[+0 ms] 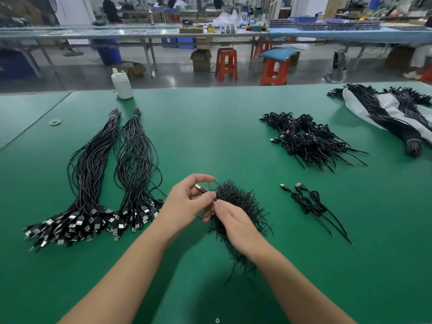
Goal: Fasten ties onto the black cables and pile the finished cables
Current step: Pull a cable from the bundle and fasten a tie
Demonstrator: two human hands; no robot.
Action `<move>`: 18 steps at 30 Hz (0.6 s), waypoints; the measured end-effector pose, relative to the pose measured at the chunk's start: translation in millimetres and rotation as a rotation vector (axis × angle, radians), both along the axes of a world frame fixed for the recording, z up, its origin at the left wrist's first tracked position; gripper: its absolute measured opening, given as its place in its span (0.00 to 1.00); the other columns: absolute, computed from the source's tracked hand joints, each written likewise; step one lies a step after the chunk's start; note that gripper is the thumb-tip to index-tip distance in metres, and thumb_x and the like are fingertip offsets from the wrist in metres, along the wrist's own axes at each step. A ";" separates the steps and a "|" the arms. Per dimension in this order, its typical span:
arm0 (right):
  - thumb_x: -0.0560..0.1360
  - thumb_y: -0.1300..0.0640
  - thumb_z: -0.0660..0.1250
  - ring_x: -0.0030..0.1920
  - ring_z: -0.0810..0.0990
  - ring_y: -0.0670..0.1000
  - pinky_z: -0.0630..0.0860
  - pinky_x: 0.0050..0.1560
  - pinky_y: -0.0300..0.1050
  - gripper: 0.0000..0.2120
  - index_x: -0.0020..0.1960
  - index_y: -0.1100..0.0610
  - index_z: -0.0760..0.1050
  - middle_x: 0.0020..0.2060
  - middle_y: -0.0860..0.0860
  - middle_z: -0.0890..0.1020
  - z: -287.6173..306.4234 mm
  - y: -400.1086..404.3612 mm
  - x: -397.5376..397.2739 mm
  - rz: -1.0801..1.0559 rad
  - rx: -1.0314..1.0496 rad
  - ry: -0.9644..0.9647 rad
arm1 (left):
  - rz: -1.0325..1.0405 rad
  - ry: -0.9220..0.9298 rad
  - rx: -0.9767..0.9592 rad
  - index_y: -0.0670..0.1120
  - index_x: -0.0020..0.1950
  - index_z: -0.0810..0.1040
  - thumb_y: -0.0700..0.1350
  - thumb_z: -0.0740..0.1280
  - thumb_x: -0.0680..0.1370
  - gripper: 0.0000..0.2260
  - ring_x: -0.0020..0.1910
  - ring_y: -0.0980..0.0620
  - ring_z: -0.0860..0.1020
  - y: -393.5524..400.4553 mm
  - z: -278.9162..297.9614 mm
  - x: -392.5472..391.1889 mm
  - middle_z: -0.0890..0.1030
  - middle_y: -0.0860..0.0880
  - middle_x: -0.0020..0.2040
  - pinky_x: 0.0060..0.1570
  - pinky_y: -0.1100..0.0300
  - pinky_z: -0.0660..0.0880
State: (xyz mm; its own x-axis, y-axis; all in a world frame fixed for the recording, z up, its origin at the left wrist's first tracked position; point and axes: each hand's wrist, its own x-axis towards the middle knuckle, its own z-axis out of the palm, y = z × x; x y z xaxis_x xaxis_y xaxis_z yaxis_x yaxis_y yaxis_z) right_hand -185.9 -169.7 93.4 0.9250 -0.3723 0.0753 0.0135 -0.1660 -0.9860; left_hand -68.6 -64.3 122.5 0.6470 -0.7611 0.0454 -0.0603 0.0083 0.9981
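A green work mat [222,141] covers the bench in a factory hall, where long tables [140,33] loaded with boxes and trays run across the back at 12 o'clock, red plastic stools [226,64] stand on the grey floor between them and the bench, and a few people work in the far distance. A white bottle [122,84] stands near the mat's far edge at 11 o'clock, with a small loop of rubber bands [56,122] lying further left at 10 o'clock. At centre, the left hand [187,204] pinches the metal USB plug of a black cable [201,188] between thumb and curled fingers, while the right hand [233,220], fingers curled, meets it at the fingertips; what the right hand pinches is too small to make out. Directly beneath and behind the hands lies a loose heap of black ties [236,206]. Two banded bundles of untied cables [112,174] stretch from 9 o'clock toward 11, plugs fanned out nearest the person. Just right of the hands, at 3 o'clock, rest two finished cables [308,203], and a larger finished pile [308,139] sits at 1 o'clock. More bundled cables lie on a white plastic bag [388,106] at 2 o'clock.
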 end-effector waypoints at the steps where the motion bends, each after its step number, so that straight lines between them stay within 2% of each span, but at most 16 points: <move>1: 0.85 0.56 0.53 0.45 0.79 0.44 0.73 0.54 0.43 0.18 0.44 0.56 0.78 0.39 0.46 0.81 2.4 0.9 -0.5 -0.013 -0.008 -0.014 | 0.010 0.019 -0.031 0.52 0.58 0.80 0.43 0.72 0.73 0.14 0.31 0.53 0.77 -1.0 0.6 -1.1 0.80 0.51 0.32 0.36 0.65 0.75; 3: 0.85 0.55 0.54 0.42 0.77 0.49 0.72 0.51 0.48 0.17 0.41 0.54 0.75 0.33 0.43 0.76 5.8 0.6 -1.0 -0.045 0.009 -0.041 | 0.048 0.076 -0.076 0.50 0.61 0.79 0.43 0.72 0.75 0.15 0.34 0.57 0.77 -2.3 0.5 -2.9 0.82 0.53 0.36 0.38 0.68 0.73; 5: 0.83 0.52 0.55 0.42 0.77 0.51 0.72 0.48 0.45 0.16 0.39 0.53 0.73 0.31 0.42 0.75 7.2 2.5 -1.2 -0.058 0.046 -0.072 | 0.007 0.123 -0.058 0.48 0.63 0.80 0.47 0.69 0.77 0.14 0.43 0.55 0.80 -2.4 -2.1 -6.8 0.85 0.51 0.46 0.44 0.64 0.75; 7: 0.81 0.50 0.55 0.39 0.75 0.50 0.72 0.45 0.40 0.15 0.39 0.53 0.72 0.29 0.44 0.72 6.6 6.3 -0.9 -0.054 0.097 -0.102 | -0.129 0.129 -0.006 0.48 0.63 0.81 0.52 0.65 0.79 0.16 0.44 0.48 0.80 -1.2 -4.5 -13.0 0.83 0.50 0.42 0.45 0.56 0.74; 9: 0.81 0.49 0.55 0.35 0.70 0.49 0.71 0.44 0.43 0.15 0.39 0.53 0.73 0.29 0.44 0.70 5.1 8.4 -0.3 -0.041 0.135 -0.108 | -0.222 0.116 0.030 0.51 0.63 0.82 0.56 0.63 0.79 0.17 0.43 0.46 0.79 0.7 -3.4 -16.4 0.78 0.46 0.39 0.48 0.53 0.75; 11: 0.81 0.49 0.56 0.34 0.67 0.50 0.68 0.41 0.50 0.16 0.38 0.50 0.75 0.28 0.46 0.68 3.2 8.5 -0.5 -0.032 0.148 -0.098 | -0.233 0.068 0.058 0.53 0.63 0.82 0.57 0.62 0.79 0.17 0.52 0.50 0.80 3.3 -2.3 -15.4 0.81 0.41 0.48 0.59 0.53 0.73; 13: 0.80 0.48 0.57 0.33 0.65 0.52 0.64 0.38 0.50 0.17 0.35 0.49 0.75 0.28 0.48 0.68 3.2 9.1 -1.6 -0.021 0.179 -0.091 | -0.236 0.010 0.067 0.53 0.63 0.82 0.53 0.59 0.81 0.16 0.66 0.54 0.76 6.6 -1.0 -14.0 0.80 0.49 0.64 0.68 0.54 0.69; 14: 0.80 0.47 0.58 0.32 0.64 0.52 0.64 0.37 0.48 0.18 0.34 0.50 0.73 0.28 0.49 0.68 3.7 9.4 -2.3 -0.016 0.194 -0.085 | -0.240 0.005 0.057 0.53 0.63 0.82 0.52 0.59 0.82 0.16 0.68 0.55 0.74 7.9 0.3 -14.2 0.78 0.53 0.67 0.69 0.55 0.68; 16: 0.80 0.47 0.58 0.32 0.65 0.51 0.65 0.36 0.46 0.18 0.35 0.51 0.75 0.27 0.49 0.69 4.8 10.4 -2.6 -0.005 0.222 -0.080 | -0.216 0.022 0.025 0.54 0.62 0.83 0.52 0.58 0.82 0.16 0.68 0.54 0.75 9.1 3.3 -15.8 0.79 0.55 0.66 0.68 0.58 0.69; 18: 0.81 0.48 0.57 0.30 0.62 0.51 0.62 0.33 0.45 0.17 0.40 0.49 0.80 0.26 0.48 0.67 4.3 12.6 -1.8 0.007 0.256 -0.100 | -0.182 0.009 0.025 0.56 0.62 0.82 0.54 0.57 0.82 0.17 0.65 0.55 0.77 8.9 5.1 -17.1 0.83 0.51 0.58 0.69 0.56 0.69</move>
